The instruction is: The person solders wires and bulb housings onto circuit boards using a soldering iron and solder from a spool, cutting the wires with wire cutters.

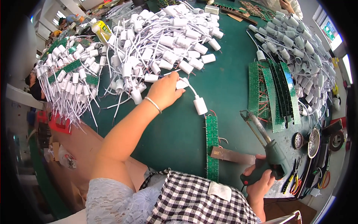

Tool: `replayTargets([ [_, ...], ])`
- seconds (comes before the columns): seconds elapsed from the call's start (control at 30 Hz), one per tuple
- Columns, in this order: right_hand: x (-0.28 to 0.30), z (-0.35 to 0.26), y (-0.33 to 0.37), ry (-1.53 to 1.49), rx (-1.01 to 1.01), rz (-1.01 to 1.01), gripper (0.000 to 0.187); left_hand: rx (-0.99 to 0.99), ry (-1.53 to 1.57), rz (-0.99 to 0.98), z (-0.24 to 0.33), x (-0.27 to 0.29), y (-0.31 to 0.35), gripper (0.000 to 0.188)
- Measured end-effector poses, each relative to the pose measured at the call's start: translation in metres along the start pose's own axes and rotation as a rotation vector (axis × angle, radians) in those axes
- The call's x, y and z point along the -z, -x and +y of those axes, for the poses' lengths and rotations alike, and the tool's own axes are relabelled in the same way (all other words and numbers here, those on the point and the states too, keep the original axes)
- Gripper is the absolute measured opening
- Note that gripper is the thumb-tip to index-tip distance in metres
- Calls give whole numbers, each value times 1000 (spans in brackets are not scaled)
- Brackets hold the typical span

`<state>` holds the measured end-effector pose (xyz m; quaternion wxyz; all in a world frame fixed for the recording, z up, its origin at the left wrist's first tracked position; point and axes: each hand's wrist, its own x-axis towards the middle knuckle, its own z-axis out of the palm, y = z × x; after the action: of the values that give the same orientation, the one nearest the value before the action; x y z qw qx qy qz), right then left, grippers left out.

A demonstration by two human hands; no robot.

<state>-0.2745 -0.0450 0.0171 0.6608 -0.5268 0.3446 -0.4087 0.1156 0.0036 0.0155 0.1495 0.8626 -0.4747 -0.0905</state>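
Note:
My left hand [166, 89] is closed round a white cylindrical cap [181, 83] at the near edge of a large heap of white cabled caps [179, 41]. Just right of it, another white cap [200, 106] with a white cable stands at the far end of a long green circuit board [212, 128]. My right hand [260, 180] grips a green soldering gun [275, 158], whose metal tip points away from me above the table. A flat brownish strip [233, 155] lies across the board, its right end beside my right fingers.
At left sits a pile of caps joined to green boards [71, 71]; a yellow bottle [100, 30] stands behind. On the right are stacked boards [272, 93], another cap heap [298, 52], two metal dishes [313, 142] and pliers [295, 181]. Another person's hand [287, 6] shows at the far edge.

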Motion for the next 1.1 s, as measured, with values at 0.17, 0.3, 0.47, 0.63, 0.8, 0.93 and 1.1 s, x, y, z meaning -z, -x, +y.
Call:
replayTargets([
  [0.17,5,2,4,0,-4,33,58,-302,-544,-211,-20,74,1,27],
  [0.3,-1,1,2,26,-4,73,58,-206,-342,-42,-5,96,27,31],
  [0.47,-9,1,0,43,-84,1,60,-376,89,-77,45,20,82,38],
  [0.63,-8,-3,1,89,-63,-68,61,-338,355,-145,49,-17,93,31],
  [0.8,-4,0,3,114,-139,-70,62,-240,504,-108,55,-13,83,21],
  [0.93,-7,-4,0,43,-205,-136,62,-184,535,-54,57,-18,82,20],
  [1.1,-3,-5,1,75,-240,-151,61,-242,556,-76,54,-25,79,20],
])
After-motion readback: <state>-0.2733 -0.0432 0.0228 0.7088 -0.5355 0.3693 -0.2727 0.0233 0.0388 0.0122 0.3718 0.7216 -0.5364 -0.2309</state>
